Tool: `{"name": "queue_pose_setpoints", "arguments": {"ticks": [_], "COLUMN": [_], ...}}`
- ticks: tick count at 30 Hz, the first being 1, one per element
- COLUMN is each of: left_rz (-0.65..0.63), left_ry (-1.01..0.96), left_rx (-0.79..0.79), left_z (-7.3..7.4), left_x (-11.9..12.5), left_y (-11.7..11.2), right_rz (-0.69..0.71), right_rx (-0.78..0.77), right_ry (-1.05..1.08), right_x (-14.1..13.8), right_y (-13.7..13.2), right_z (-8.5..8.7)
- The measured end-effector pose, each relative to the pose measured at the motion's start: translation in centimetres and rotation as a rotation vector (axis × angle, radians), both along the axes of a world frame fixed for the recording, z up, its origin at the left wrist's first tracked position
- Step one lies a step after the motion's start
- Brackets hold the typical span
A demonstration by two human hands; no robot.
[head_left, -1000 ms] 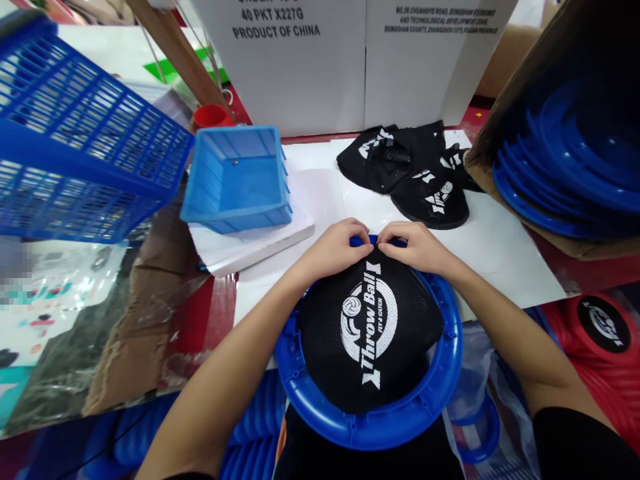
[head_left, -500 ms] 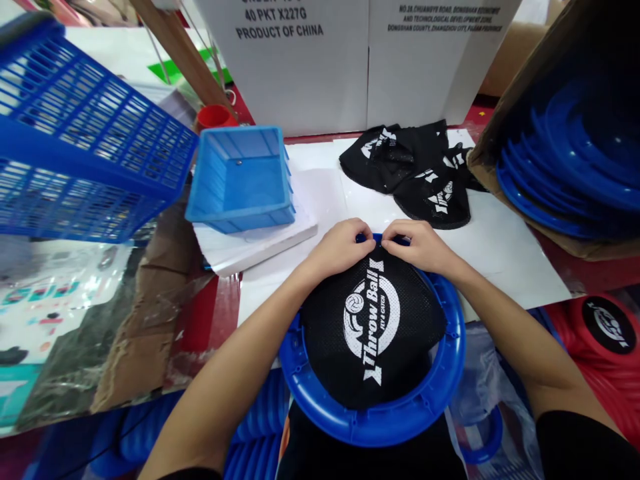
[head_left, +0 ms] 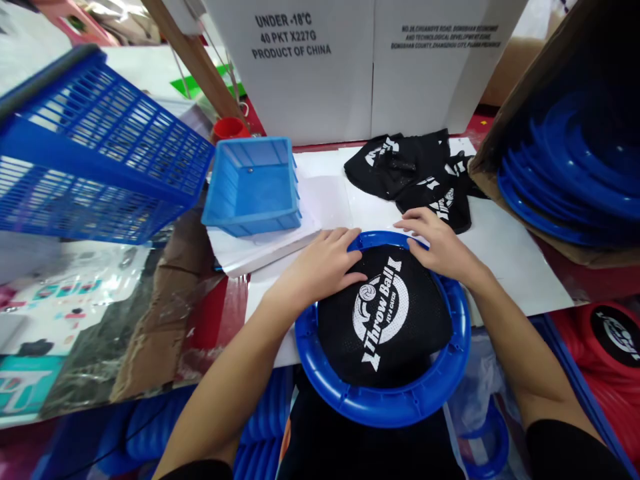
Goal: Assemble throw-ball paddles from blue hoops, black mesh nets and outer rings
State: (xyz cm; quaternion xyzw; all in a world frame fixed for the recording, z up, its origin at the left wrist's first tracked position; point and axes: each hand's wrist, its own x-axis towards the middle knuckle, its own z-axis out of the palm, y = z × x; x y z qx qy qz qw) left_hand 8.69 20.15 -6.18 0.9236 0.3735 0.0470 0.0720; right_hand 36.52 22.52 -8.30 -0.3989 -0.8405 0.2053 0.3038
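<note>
A blue plastic ring (head_left: 383, 408) lies at the near edge of the table. Across its opening is a black mesh cloth (head_left: 425, 320) printed "Throw Ball" in white; a gap shows between cloth and ring at the lower right. My left hand (head_left: 330, 263) rests over the ring's upper left, fingers stretched over the far rim and thumb above the cloth. At the upper right is my right hand (head_left: 437, 243), its fingers spread and its thumb by the rim. Beyond it lie several more black mesh cloths (head_left: 400, 167) in a loose pile.
A light-blue bin (head_left: 253, 217) stands on a white stack left of centre. A blue basket (head_left: 125, 147) tilts at the far left. White cartons (head_left: 320, 100) wall the back. At right, a cardboard box (head_left: 493, 133) holds blue discs; red rings (head_left: 595, 373) sit below it.
Both hands have let go of the pinched cloth edge at the ring's top and moved apart, fingers opening. The printed cloth and ring have turned slightly clockwise, and the view has shifted.
</note>
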Motion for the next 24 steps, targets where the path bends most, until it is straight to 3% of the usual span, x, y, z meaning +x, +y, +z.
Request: {"name": "queue_pose_setpoints", "arguments": {"ticks": [4, 8, 12, 19, 24], "left_rz": [-0.005, 0.088, 0.134, 0.060, 0.104], "left_ry": [0.142, 0.139, 0.090, -0.021, -0.294], "left_rx": [0.102, 0.058, -0.006, -0.013, -0.316], "left_z": [0.2, 0.1, -0.4, -0.8, -1.0], "left_x": [1.1, 1.5, 1.6, 1.4, 0.0], "left_y": [-0.7, -1.0, -1.1, -0.4, 1.2], "right_rz": [0.242, 0.356, 0.342, 0.283, 0.276], "right_rx": [0.111, -0.026, -0.168, -0.330, -0.333], "right_ry": [-0.114, -0.350, -0.439, -0.212, -0.096], "right_x": [-0.6, -1.9, -2.4, 0.1, 1.0], "right_y": [0.2, 1.2, 1.6, 1.8, 2.5], "right_z": [0.4, 0.7, 1.0, 1.4, 1.2]}}
